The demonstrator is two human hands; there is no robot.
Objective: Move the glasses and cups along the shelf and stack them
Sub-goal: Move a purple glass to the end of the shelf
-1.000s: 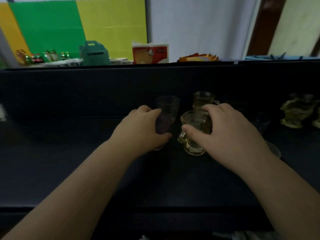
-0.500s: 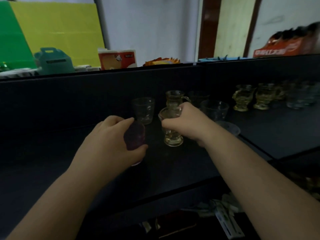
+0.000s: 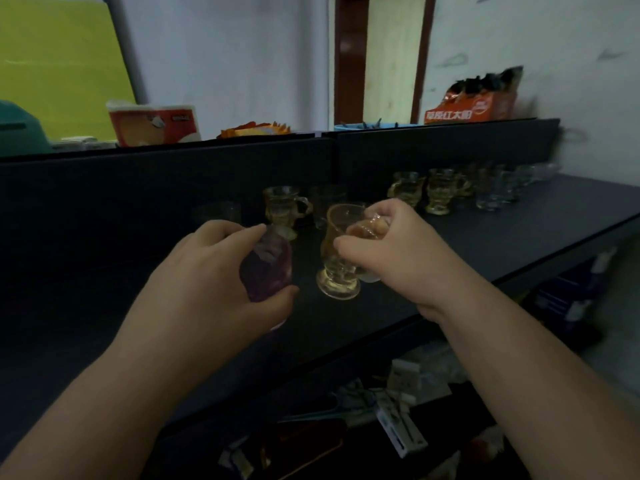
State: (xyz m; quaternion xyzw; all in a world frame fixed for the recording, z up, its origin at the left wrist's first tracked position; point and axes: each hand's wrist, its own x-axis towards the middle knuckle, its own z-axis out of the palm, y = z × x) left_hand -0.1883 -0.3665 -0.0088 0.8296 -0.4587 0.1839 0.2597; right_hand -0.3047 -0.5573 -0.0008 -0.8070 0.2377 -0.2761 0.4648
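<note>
My left hand (image 3: 221,278) grips a purple-tinted glass (image 3: 268,268), lifted off the black shelf (image 3: 485,230) and tilted. My right hand (image 3: 398,251) holds an amber footed cup (image 3: 337,258) by its rim and handle side, just above the shelf. Behind them stand another amber handled cup (image 3: 282,207), a clear tumbler (image 3: 220,213) and a clear glass (image 3: 325,202). Further right along the shelf is a row of amber cups (image 3: 440,195) and clear glasses (image 3: 498,192).
The shelf has a dark back wall (image 3: 138,188); on top of it sit a tissue pack (image 3: 154,124) and an orange snack bag (image 3: 474,98). Below the shelf's front edge lies clutter of small boxes (image 3: 398,420).
Both hands have lifted their glasses and carried them rightward along the shelf; the view has swung right, bringing the far row of cups closer.
</note>
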